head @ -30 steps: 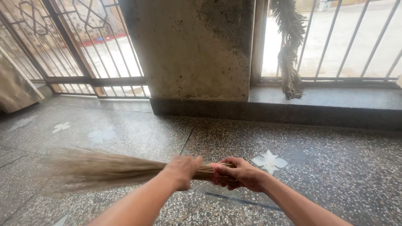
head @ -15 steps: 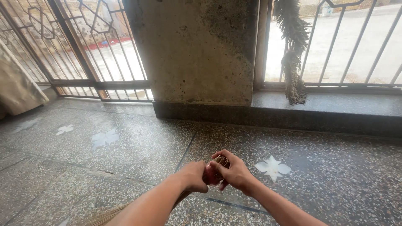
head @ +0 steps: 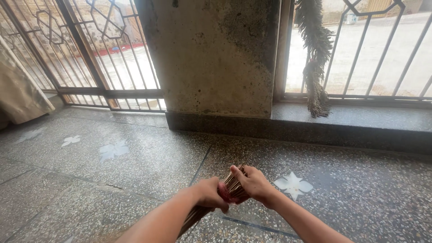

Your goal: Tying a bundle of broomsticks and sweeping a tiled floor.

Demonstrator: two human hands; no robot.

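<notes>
Left hand point(head: 211, 195), right hand point(head: 252, 183) (two), one broom point(head: 231, 189)

The broom point(head: 230, 189) was a bundle of thin brown sticks, tied with a red band near its top end. It pointed steeply down toward the lower left, its top end up and its brush end out of view.
</notes>
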